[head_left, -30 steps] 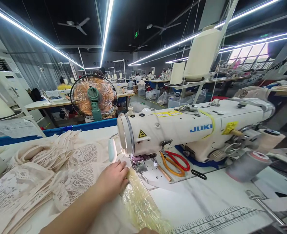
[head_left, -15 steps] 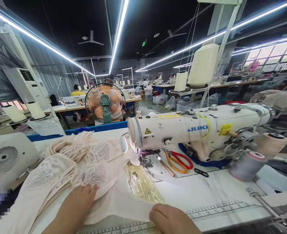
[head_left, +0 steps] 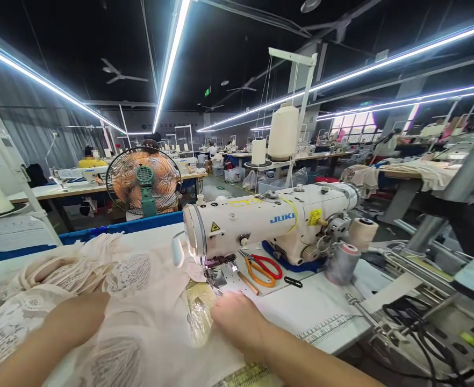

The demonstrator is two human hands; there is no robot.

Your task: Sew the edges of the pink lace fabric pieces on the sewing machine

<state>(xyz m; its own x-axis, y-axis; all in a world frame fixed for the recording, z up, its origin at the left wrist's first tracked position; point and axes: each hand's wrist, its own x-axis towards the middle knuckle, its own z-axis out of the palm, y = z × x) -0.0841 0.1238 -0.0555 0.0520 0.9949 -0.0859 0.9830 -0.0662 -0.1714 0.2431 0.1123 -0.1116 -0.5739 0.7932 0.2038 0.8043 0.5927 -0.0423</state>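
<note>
Cream lace fabric [head_left: 152, 317] spreads over the left and front of the table, its near part smeared by motion. My left hand [head_left: 78, 317] is on this fabric, beside a bunched lace pile [head_left: 59, 269]; blur hides its fingers. Just in front of the needle area of a white sewing machine [head_left: 237, 226] is my right hand [head_left: 237, 317], fingers closed; what they hold, if anything, is hidden. A shiny yellowish taped patch [head_left: 200, 312] shows on the table left of that hand. Orange-and-red handled scissors [head_left: 263, 271] rest on the machine bed, beside a thin wooden-handled tool [head_left: 248, 283].
Thread cones [head_left: 344, 263] stand at the machine's right end. A printed ruler [head_left: 329, 328] runs along the table's front edge. Metal rods and dark cables [head_left: 414, 322] are at right. Behind the table stands a fan [head_left: 144, 177]; people work at other tables farther back.
The view has turned right. My right hand has moved from the fabric's front edge up toward the needle area. My left hand has shifted left along the fabric, and the near fabric has moved.
</note>
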